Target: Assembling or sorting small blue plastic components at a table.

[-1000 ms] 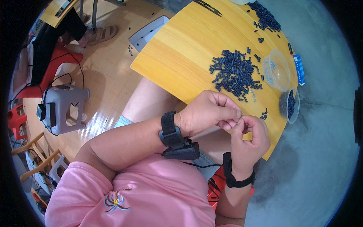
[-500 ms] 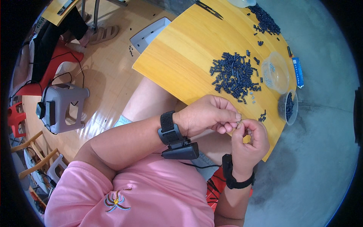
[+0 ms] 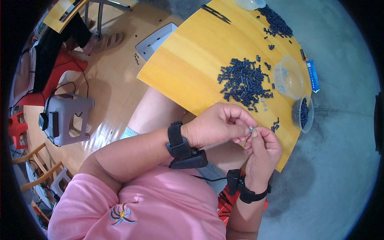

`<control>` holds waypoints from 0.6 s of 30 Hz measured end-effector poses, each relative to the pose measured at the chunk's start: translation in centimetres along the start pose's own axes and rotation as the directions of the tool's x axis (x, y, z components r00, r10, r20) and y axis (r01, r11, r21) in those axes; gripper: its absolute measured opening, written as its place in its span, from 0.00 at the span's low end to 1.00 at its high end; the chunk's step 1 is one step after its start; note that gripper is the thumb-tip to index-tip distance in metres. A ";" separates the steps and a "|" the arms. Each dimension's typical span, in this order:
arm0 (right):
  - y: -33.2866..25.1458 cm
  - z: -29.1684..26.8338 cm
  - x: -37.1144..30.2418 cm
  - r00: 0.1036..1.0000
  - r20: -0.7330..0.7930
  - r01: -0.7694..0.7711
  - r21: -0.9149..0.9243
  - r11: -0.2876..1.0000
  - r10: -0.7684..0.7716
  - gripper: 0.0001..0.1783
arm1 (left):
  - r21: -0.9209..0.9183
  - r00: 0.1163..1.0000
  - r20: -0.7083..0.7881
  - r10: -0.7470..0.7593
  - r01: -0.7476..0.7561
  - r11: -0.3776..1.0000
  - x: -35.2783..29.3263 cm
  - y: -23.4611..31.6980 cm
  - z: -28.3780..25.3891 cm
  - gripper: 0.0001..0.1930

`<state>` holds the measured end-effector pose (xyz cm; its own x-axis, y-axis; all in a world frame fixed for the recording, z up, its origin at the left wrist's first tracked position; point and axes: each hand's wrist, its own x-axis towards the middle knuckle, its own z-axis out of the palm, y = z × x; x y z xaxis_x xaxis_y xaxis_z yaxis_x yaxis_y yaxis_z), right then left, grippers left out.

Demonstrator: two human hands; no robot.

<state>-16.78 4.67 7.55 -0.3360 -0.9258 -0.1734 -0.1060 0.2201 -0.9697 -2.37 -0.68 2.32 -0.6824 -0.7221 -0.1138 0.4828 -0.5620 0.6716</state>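
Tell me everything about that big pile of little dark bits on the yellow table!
The pile of dark bits is a loose heap of many short, dark blue-black pieces, like tiny tubes or pegs; their material is unclear. It lies spread flat on the yellow wooden table, with stray pieces scattered around its edges. A clear plastic bowl stands just beside it. Neither hand touches the pile.

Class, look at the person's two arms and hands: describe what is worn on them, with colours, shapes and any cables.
Both forearms are bare below a short pink sleeve. The left hand has a black strap around the wrist carrying a wedge-shaped black device. The right hand has a thin black band with a small black box; a thin black cable runs between the two.
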 end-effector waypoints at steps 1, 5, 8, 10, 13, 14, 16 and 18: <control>0.0 -0.1 0.0 0.999 0.010 -0.035 0.050 0.998 0.034 0.02 | 0.004 1.000 0.005 0.003 -0.003 1.000 0.0 0.0 0.2 0.10; -0.2 -0.3 0.2 0.992 0.030 -0.129 0.168 0.977 0.126 0.02 | 0.018 0.999 -0.032 0.020 -0.019 1.000 0.2 -0.2 0.5 0.09; -0.1 -0.5 0.4 0.989 0.085 -0.141 0.231 0.963 0.124 0.02 | 0.042 0.998 -0.017 0.061 -0.060 0.997 0.3 -0.2 0.5 0.09; -0.2 -0.7 0.4 0.984 0.106 -0.168 0.249 0.954 0.145 0.02 | 0.031 0.995 0.009 0.097 -0.097 0.995 0.2 -0.4 0.4 0.10; -0.1 -0.6 0.4 0.978 0.137 -0.188 0.275 0.943 0.155 0.02 | 0.084 0.980 0.013 0.199 -0.200 0.976 0.2 -0.6 0.2 0.09; 0.0 -0.5 0.4 0.979 0.146 -0.179 0.283 0.942 0.142 0.02 | 0.092 0.984 -0.003 0.179 -0.178 0.980 0.1 -0.2 0.3 0.09; 0.0 -0.1 0.2 0.994 0.084 -0.086 0.198 0.976 0.070 0.02 | 0.100 0.987 -0.021 0.160 -0.157 0.982 0.0 0.3 0.5 0.09; 0.3 0.1 0.1 0.999 0.031 0.006 0.107 0.994 -0.009 0.02 | 0.111 0.991 -0.041 0.127 -0.122 0.986 -0.1 0.6 0.6 0.08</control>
<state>-16.77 4.58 7.25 -0.3062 -0.9367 -0.1696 -0.0074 0.1805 -0.9836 -2.35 -0.74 3.21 -0.5922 -0.8037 -0.0578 0.4986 -0.4219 0.7573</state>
